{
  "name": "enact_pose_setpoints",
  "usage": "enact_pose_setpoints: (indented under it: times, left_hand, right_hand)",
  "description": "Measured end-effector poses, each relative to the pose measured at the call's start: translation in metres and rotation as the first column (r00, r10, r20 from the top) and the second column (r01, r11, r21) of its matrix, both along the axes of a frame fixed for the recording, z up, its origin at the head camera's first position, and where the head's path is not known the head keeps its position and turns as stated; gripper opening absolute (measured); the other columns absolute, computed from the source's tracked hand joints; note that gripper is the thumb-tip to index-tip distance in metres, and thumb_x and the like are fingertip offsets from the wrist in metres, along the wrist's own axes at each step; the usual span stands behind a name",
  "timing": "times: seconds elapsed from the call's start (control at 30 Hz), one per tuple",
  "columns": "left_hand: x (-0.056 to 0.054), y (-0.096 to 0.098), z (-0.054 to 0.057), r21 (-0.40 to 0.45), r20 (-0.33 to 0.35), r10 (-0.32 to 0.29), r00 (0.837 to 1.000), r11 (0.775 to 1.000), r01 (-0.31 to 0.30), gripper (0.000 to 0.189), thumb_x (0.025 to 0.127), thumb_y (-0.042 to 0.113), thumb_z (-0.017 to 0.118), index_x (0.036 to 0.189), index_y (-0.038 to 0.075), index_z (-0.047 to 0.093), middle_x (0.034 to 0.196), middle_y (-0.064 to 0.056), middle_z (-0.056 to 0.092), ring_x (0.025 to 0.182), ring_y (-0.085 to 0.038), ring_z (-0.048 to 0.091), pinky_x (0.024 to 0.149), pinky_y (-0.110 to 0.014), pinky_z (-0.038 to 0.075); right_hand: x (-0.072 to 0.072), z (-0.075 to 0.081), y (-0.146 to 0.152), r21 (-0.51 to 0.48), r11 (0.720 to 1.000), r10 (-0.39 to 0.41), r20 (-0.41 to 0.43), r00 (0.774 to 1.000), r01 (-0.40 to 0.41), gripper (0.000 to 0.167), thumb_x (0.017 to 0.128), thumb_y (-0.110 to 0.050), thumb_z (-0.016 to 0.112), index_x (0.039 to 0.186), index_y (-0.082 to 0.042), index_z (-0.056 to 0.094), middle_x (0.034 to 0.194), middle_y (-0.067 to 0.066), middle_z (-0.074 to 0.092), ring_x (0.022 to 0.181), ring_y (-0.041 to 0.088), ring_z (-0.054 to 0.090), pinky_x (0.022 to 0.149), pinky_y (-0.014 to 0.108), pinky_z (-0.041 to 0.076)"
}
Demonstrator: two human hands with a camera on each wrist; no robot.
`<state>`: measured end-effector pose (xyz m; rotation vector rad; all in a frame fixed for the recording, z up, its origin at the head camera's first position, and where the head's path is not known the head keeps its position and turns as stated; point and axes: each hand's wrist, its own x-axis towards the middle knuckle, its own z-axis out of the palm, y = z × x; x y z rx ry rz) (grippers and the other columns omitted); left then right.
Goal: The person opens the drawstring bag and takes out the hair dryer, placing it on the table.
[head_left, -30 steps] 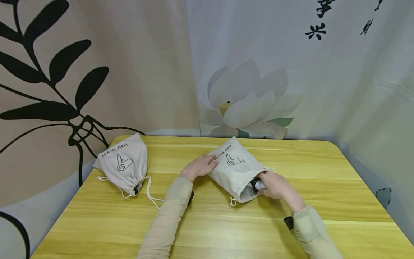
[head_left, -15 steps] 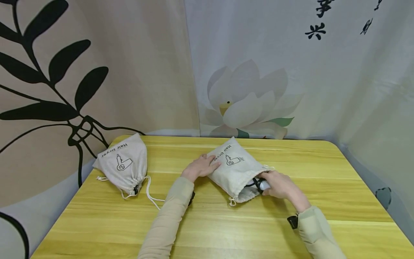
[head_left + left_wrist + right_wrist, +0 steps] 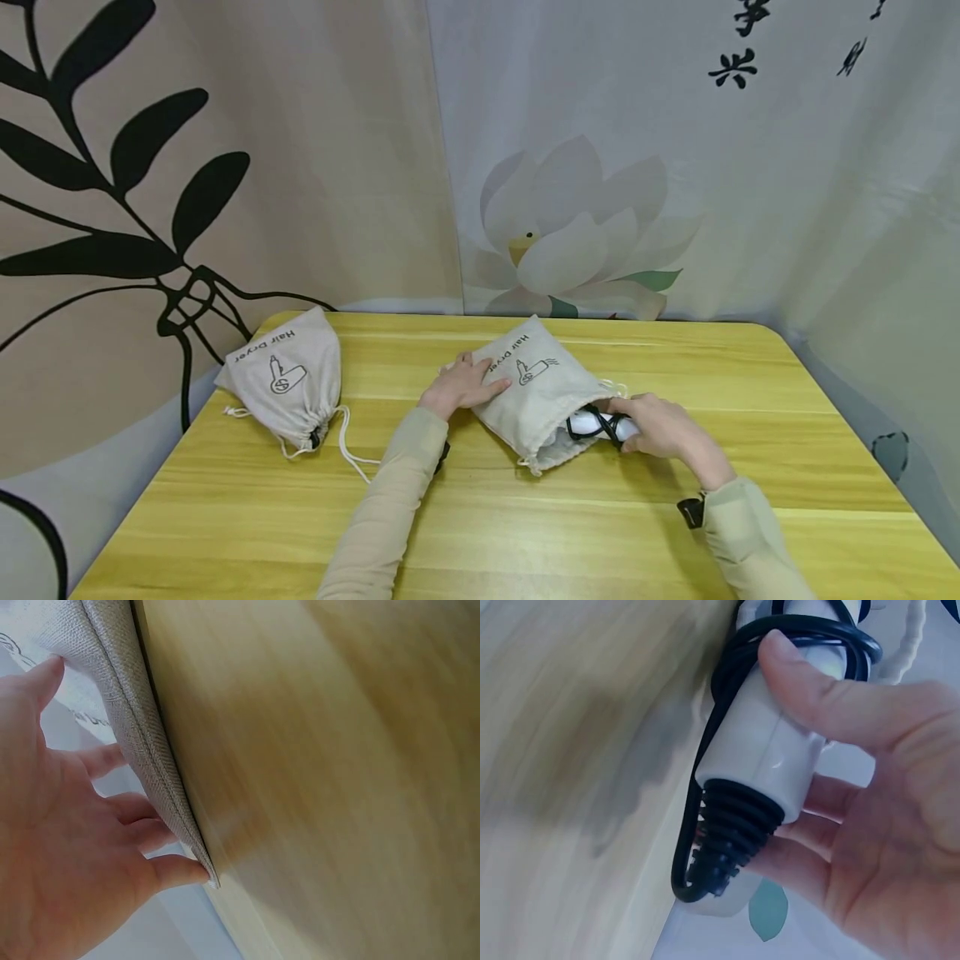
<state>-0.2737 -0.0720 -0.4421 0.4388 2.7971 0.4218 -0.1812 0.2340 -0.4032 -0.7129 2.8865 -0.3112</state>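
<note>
A cream drawstring bag (image 3: 525,392) printed "Hair Dryer" lies on the table, its mouth gaping toward the front right. My left hand (image 3: 462,386) rests on the bag's left side with fingers spread; in the left wrist view the fingertips touch its seamed edge (image 3: 139,727). At the mouth my right hand (image 3: 663,429) grips the white handle of a hair dryer (image 3: 592,423), with black cord wound around it. The right wrist view shows the thumb over the cord and the handle (image 3: 757,742) ending in a ribbed black cord sleeve. The dryer's head is hidden inside the bag.
A second "Hair Dryer" bag (image 3: 288,379) lies at the table's left, its mouth drawn in and a white drawstring (image 3: 347,446) trailing toward my left sleeve. Printed curtains (image 3: 375,167) hang right behind the wooden table (image 3: 525,533).
My right hand has moved to the right and slightly toward me, drawing more of the hair dryer's handle out of the bag. The bag has shifted slightly left; my left hand has barely moved.
</note>
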Motion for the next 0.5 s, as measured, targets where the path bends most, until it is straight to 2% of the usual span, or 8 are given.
enact_pose_setpoints:
  times: [0.13,0.33,0.5]
  left_hand:
    - [-0.0007,-0.0003,-0.0009,-0.003,-0.005,0.000,1.000,1.000,0.000,0.076,0.092,0.065,0.035,0.148,0.014,0.034,0.152,-0.025,0.027,0.142,-0.039,0.026,0.112,-0.063,0.023]
    - [0.0000,0.0004,-0.0020,-0.013,-0.018,0.002,1.000,1.000,-0.002,0.076,0.092,0.065,0.036,0.148,0.014,0.034,0.150,-0.027,0.030,0.139,-0.040,0.031,0.110,-0.063,0.025]
    - [0.0032,0.0028,-0.0003,-0.031,-0.032,-0.013,0.999,0.999,0.012,0.074,0.093,0.063,0.035,0.147,0.013,0.034,0.150,-0.030,0.028,0.141,-0.042,0.027,0.108,-0.065,0.026]
  right_hand:
    - [0.0007,0.0005,0.0021,0.000,1.000,0.009,-0.007,1.000,-0.009,0.048,0.070,-0.015,0.081,0.114,-0.014,0.063,0.110,0.014,0.067,0.095,0.031,0.064,0.065,0.043,0.052]
    - [0.0017,0.0008,0.0045,-0.010,1.000,0.003,0.007,1.000,-0.002,0.046,0.070,-0.014,0.081,0.113,-0.013,0.063,0.106,0.013,0.067,0.092,0.028,0.063,0.061,0.038,0.050]
    - [0.0021,0.0004,0.0053,-0.014,1.000,0.005,0.001,1.000,-0.005,0.046,0.070,-0.014,0.081,0.113,-0.013,0.063,0.105,0.012,0.067,0.092,0.027,0.063,0.064,0.039,0.051]
